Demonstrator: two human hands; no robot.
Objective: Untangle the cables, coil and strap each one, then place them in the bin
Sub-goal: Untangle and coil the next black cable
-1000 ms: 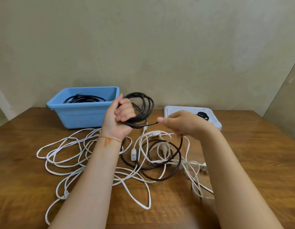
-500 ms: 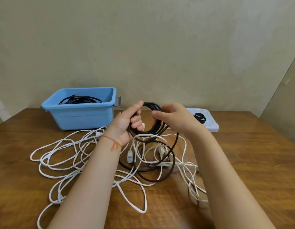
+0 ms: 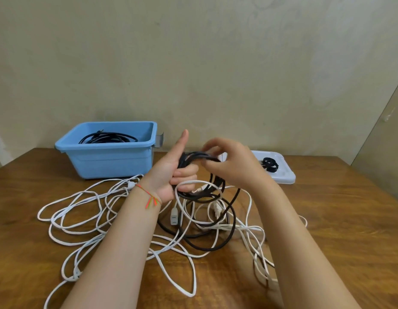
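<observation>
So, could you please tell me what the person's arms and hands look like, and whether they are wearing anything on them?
Both forearms are bare, with no sleeves in view and no gloves. The left hand has a thin thread bracelet at the wrist, red-orange with short neon orange and yellow-green tassel ends hanging from it. The right hand and its wrist show no bracelet, watch or ring.

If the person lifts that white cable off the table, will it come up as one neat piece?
Probably not. The white cable lies in loose, overlapping loops, so it looks floppy and would likely trail. It crosses the black cable that the left hand grips, so it may snag. It looks thin, so probably light.
</observation>
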